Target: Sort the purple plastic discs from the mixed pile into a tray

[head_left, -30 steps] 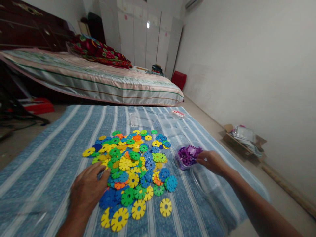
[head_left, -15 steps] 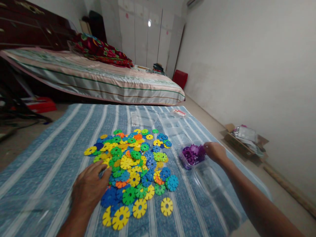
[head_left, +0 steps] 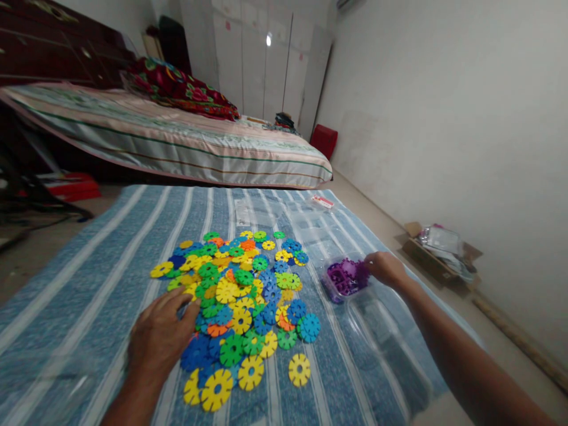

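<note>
A loose pile of notched plastic snowflake discs (head_left: 244,278) in yellow, green, blue and orange lies on the striped cloth (head_left: 119,260). At the pile's left edge rests my left hand (head_left: 162,331), palm down, thumb apart from the bent fingers, which touch the discs. To the right stands a clear plastic box (head_left: 339,299) holding purple snowflake discs (head_left: 346,277). My right hand (head_left: 386,269) is at the box's right rim, its fingers pinched on a purple snowflake disc (head_left: 364,271). The fingertips are partly blurred.
The box's clear lid (head_left: 386,349) lies in front of it. Clear plastic bags (head_left: 266,213) lie flat at the cloth's far side, near a small red-and-white packet (head_left: 323,202). A bed (head_left: 199,154) stands beyond, and a cardboard box (head_left: 430,260) sits on the floor at right.
My right hand has shifted very slightly left at the box's rim. My left hand and the pile look the same.
</note>
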Demonstrator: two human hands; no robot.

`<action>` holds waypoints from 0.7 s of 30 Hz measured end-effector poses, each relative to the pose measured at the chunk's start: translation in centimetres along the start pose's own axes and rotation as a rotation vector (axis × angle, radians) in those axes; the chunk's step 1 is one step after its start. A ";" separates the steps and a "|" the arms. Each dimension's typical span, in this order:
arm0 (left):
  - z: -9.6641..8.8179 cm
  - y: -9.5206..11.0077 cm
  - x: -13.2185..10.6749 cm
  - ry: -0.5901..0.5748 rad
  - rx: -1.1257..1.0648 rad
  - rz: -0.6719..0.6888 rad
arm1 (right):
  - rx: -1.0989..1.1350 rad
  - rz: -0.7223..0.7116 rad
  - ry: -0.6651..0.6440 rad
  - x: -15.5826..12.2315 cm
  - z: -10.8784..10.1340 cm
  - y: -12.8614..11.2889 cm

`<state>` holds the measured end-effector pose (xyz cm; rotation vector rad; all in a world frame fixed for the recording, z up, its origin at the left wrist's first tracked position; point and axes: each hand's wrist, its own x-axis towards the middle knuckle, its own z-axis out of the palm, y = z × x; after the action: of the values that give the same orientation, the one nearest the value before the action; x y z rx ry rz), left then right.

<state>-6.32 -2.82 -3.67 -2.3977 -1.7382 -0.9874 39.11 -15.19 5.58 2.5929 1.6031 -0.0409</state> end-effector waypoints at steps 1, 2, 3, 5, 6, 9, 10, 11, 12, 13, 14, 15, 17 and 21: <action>0.0 0.0 0.0 0.003 -0.002 0.002 | -0.004 0.000 0.000 0.0 0.0 0.0; 0.0 0.0 0.0 0.007 -0.002 0.003 | -0.008 0.000 0.000 0.0 -0.1 -0.1; 0.0 0.0 0.0 0.011 -0.001 0.003 | -0.012 0.000 0.000 0.0 -0.1 -0.1; -0.1 0.1 0.0 0.010 0.001 0.003 | -0.021 0.005 0.010 -0.2 -0.2 -0.2; -0.1 0.1 0.0 0.005 0.003 0.003 | -0.026 0.013 0.022 -0.3 -0.3 -0.2; -0.3 0.2 0.0 -0.019 0.007 0.004 | -0.023 0.017 0.063 -1.1 -0.5 -0.3; -0.4 0.2 0.0 -0.020 0.010 0.004 | -0.008 0.003 0.071 -1.4 -0.5 -0.3; -0.3 0.2 0.0 -0.018 0.014 0.006 | 0.013 -0.028 0.073 -1.8 -0.4 -0.3; -0.3 0.2 0.0 -0.012 0.017 0.010 | 0.040 -0.073 0.069 -2.2 -0.4 -0.3; -0.2 0.1 0.0 -0.004 0.021 0.018 | 0.066 -0.128 0.059 -2.6 -0.3 -0.4; -0.2 0.0 0.0 0.004 0.026 0.025 | 0.086 -0.185 0.048 -3.0 -0.2 -0.4; -0.1 0.0 0.0 0.012 0.030 0.030 | 0.097 -0.240 0.037 -3.4 -0.1 -0.5; 0.1 -0.1 0.0 0.022 0.040 0.032 | 0.094 -0.311 0.038 -4.2 0.2 -0.5; 0.2 -0.3 0.1 0.027 0.053 0.042 | 0.082 -0.349 0.094 -5.2 0.5 -0.5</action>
<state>-6.43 -2.59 -3.90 -2.3672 -1.6759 -0.9514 36.31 -19.65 5.46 2.3685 2.1118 -0.0096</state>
